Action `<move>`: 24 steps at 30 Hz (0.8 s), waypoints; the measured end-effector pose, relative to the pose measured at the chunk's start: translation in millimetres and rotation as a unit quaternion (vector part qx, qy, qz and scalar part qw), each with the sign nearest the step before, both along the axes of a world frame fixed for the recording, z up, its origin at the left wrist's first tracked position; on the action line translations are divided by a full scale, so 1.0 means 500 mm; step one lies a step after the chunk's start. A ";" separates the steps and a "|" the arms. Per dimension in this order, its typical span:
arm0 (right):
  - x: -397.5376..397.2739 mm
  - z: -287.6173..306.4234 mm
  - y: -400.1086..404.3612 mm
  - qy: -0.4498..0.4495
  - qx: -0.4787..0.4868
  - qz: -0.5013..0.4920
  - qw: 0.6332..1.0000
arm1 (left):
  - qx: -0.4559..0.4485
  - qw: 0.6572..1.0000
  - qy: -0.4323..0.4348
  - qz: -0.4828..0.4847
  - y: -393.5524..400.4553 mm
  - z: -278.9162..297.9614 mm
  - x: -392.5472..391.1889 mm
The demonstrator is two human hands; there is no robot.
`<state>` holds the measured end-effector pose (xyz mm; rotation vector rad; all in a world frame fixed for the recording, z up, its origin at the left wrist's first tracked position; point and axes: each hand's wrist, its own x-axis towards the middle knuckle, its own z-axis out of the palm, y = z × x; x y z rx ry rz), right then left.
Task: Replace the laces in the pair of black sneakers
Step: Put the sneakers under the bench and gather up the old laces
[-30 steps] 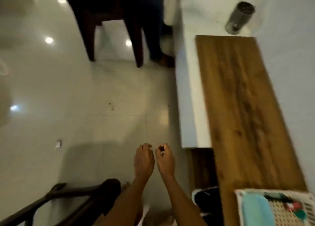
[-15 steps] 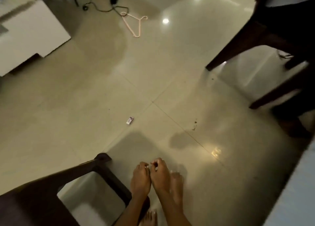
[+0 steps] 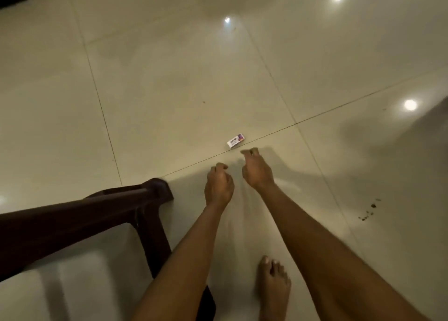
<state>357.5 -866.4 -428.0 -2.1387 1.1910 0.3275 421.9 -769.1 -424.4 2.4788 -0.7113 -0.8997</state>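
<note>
Glossy pale tiled floor (image 3: 169,78), small white box (image 3: 235,140) lying on it, dark wooden chair frame (image 3: 80,214) at left, dark crumbs (image 3: 368,211) at right

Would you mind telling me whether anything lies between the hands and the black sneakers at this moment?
That cannot be judged: no sneakers or laces are in view. Ahead of the right hand and left hand lies only a small printed box on the tiled floor; a dark chair stands to the left.
</note>
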 end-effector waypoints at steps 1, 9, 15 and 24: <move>0.026 -0.027 -0.018 0.000 -0.025 0.024 0.999 | -0.006 1.000 0.000 0.009 -0.011 -0.028 0.020; 0.118 -0.138 -0.103 0.046 -0.187 0.168 0.967 | -0.029 0.997 -0.048 -0.061 -0.012 -0.142 0.075; 0.017 -0.051 -0.022 -0.040 -0.124 0.007 0.991 | 0.005 0.993 -0.076 -0.094 0.015 -0.068 0.014; -0.318 0.274 0.258 -0.116 0.072 -0.450 0.882 | 0.079 0.970 -0.021 -0.229 0.096 0.280 -0.246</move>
